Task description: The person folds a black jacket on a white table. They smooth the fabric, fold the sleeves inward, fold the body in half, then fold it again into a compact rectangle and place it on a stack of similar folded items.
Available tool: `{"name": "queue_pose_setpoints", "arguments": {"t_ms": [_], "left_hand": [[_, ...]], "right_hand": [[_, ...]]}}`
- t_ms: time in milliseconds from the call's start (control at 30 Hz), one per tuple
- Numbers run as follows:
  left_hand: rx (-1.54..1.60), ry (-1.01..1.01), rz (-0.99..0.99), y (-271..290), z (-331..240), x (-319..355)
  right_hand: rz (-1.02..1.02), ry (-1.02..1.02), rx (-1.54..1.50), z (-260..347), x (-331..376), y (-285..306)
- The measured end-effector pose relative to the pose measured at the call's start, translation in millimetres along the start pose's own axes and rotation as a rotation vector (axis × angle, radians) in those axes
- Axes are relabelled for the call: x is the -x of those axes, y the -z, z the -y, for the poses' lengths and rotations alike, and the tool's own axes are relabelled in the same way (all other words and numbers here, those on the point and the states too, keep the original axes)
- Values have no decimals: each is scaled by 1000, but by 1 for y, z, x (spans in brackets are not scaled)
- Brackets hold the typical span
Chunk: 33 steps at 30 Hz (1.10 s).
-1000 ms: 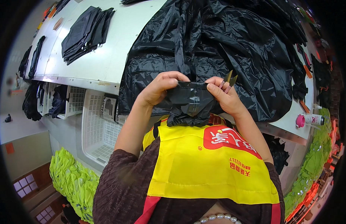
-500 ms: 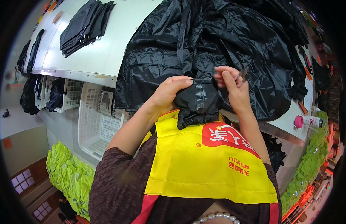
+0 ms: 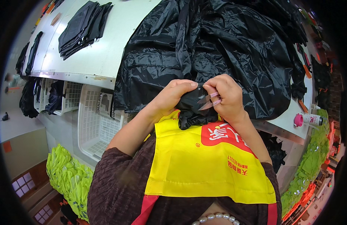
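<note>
A shiny black garment [image 3: 151, 71] lies spread over the table, its near edge drawn up toward my yellow apron [image 3: 203, 165]. My left hand [image 3: 171, 93] is closed on a fold of this cloth, thumb on top. Close beside it, my right hand [image 3: 229, 95] holds thread snips [image 3: 208, 102] with pinkish grips, their blades apart and pointing left over the cloth. The right thumb and forefinger also pinch together at the fabric near the left fingertips. Most of the left fingers are hidden beneath the garment.
A stack of folded black pieces [image 3: 83, 32] lies on the white table [image 3: 91, 67] at the far left. White plastic baskets [image 3: 89, 138] stand below the table edge. A bottle with a pink cup [image 3: 299, 120] is at the right. Lime-green fabric heaps [image 3: 70, 176] flank both sides.
My right hand has come down and left to meet the left hand at the cloth. The snips, earlier pointing up and away, now point left over the fabric.
</note>
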<state>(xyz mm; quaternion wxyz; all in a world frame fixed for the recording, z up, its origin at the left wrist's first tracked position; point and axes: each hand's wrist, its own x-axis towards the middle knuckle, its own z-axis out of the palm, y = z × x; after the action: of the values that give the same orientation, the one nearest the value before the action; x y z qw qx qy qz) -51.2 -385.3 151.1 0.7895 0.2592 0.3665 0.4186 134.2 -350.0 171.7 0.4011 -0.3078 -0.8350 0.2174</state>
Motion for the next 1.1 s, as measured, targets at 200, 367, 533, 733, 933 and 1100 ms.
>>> {"name": "queue_pose_setpoints", "arguments": {"t_ms": [200,367,533,733,933,1100], "left_hand": [[45,-38,-112,-6,3,-1],[93,-28,-158,-4,3,-3],[96,-44,-107,-9,1,3],[72,-38,-59,-6,5,0],[71,-24,-50,-6,8,0],[64,-20,-49,-5,11,-3]], "right_hand": [[225,-307,-116,14,4,9],[383,-405,-410,27,5,28],[352,-690,-702,-10,10,57],[335,-337,-24,-7,13,47],[292,-183,140,-12,16,42],[265,-116,128,-11,13,35]]}}
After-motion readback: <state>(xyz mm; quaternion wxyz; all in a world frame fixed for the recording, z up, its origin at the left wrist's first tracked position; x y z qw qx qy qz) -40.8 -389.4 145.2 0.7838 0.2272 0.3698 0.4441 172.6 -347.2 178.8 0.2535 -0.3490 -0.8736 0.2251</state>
